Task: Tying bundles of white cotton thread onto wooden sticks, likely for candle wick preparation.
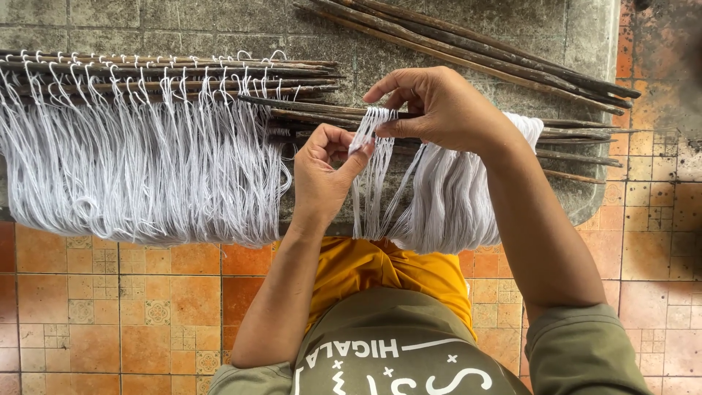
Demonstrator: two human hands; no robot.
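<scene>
Head view: right hand (446, 110) and left hand (325, 172), fingers pinched shut on a hanging white thread bundle (373, 175), its strands running vertically from the horizontal dark sticks (307, 110) on the bench (439, 29).

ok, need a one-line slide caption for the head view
Left hand and right hand pinch a few white strings hanging from dark sticks on a grey stone slab.

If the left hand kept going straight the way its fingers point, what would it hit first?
Probably the thin white hanging strings it already pinches; just beyond lie the dark wooden sticks on the grey stone slab. Depth is uncertain.
</scene>
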